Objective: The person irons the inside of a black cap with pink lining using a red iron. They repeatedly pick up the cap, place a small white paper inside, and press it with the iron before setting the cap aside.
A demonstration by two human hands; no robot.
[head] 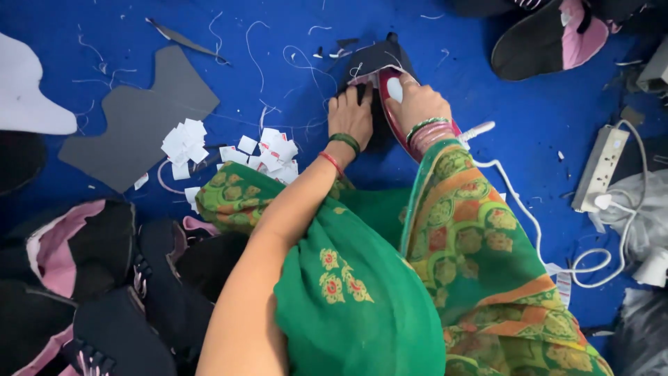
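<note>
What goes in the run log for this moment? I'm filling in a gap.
left hand: flat on dark fabric piece | right hand: gripping red iron on it | surface: blue mat | nearby: white paper tags

A grey cut-out panel (139,115) is seen lying on the blue floor covering (529,104) at the upper left, with a white piece (28,87) beside it at the frame's left edge. Small white paper tags (229,147) are scattered just right of the panel. Loose white threads (254,52) are strewn above. A white power strip (600,167) is placed at the right, and black-and-pink pieces (83,278) are heaped at the lower left.
</note>
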